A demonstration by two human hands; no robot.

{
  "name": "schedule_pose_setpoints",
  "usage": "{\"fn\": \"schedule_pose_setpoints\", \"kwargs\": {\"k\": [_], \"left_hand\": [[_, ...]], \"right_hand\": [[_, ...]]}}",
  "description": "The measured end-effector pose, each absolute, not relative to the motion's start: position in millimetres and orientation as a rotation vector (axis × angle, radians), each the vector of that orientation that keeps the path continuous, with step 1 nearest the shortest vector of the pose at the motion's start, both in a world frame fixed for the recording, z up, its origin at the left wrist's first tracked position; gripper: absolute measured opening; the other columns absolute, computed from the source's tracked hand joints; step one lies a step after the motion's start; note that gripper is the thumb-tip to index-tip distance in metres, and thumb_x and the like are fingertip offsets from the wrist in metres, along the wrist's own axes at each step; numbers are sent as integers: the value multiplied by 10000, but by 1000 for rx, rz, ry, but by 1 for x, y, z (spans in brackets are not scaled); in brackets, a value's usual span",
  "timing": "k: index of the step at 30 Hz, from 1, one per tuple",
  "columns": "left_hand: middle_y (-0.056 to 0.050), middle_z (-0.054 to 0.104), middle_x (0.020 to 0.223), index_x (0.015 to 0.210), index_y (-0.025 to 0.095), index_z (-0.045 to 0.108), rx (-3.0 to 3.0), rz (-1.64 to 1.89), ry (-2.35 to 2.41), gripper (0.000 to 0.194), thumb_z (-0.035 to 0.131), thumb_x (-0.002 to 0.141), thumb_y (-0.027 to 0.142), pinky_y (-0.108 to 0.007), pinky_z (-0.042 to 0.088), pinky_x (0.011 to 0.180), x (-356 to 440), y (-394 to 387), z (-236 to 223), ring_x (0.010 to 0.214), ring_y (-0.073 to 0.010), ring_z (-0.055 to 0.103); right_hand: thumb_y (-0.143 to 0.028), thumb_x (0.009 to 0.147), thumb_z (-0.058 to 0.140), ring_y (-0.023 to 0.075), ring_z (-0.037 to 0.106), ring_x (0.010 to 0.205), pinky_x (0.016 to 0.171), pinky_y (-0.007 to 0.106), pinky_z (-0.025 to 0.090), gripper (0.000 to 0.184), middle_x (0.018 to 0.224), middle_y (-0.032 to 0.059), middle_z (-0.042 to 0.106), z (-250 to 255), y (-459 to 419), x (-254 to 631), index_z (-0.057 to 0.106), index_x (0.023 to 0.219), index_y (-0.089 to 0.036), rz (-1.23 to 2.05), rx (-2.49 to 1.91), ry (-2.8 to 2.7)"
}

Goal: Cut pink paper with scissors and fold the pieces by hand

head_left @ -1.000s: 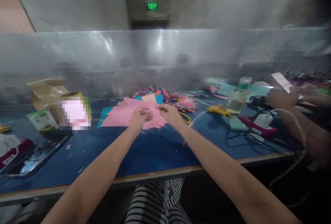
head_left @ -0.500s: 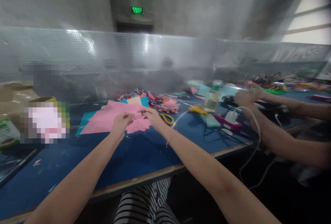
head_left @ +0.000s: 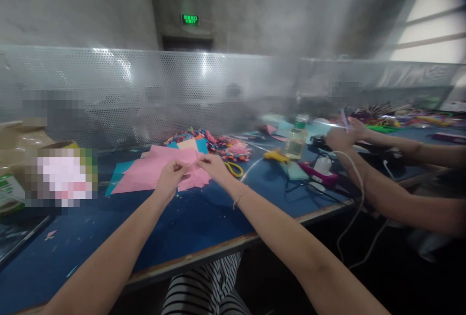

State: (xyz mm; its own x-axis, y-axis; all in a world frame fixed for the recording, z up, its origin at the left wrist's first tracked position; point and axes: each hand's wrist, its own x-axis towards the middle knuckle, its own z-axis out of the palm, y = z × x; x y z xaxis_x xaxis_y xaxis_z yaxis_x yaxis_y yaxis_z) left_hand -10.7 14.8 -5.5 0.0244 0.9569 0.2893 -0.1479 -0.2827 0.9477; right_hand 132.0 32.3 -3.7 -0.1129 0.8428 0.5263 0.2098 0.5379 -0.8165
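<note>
Right hand (head_left: 214, 167) fingers drawn closer together, view swung rightward, bright window (head_left: 431, 24) come into sight, phone (head_left: 22, 237) now cut off at left

Pink paper sheets (head_left: 145, 170), flat in an uneven, overlapping pile on the blue tabletop (head_left: 204, 218), edges fanned.

One green exit sign (head_left: 190, 19), one bottle (head_left: 296, 142), one yellow glue gun (head_left: 276, 156), one yellow loop (head_left: 237, 175) and one white plug (head_left: 322, 165) show. The pink sheets (head_left: 140, 173) number several, overlapping too much for an exact count.
</note>
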Motion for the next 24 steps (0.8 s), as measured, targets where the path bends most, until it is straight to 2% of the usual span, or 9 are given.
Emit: {"fn": "schedule_pose_setpoints", "kwargs": {"k": [3,6,13,24], "left_hand": [[43,485,581,590,136,469,1278,1464,887,278,677,495,293,-251,473,639,-10,15,-5,579,-57,483],[48,469,576,588,135,462,1209,1450,869,285,680,486,288,-245,471,636,-10,14,-3,569,-51,475],[53,467,561,593,135,468,1101,1446,843,266,686,481,237,-238,476,639,-13,17,-6,531,-36,459],[49,459,528,562,136,456,1017,1442,827,245,680,473,182,-248,479,617,-9,12,-4,514,-43,453]], "right_hand": [[-240,691,441,103,499,668,546,210,433,209,796,19,579,-5,34,131,619,776,-172,783,-866,-1582],[-177,687,406,98,498,719,558,198,454,265,881,18,565,-7,34,131,616,847,-194,796,-811,-1608],[-118,660,397,80,491,638,572,211,483,294,740,15,539,-7,34,132,628,836,-164,751,-822,-1676],[-123,613,442,98,535,712,620,254,512,262,796,23,560,-16,38,131,613,810,-147,785,-808,-1632]]}}
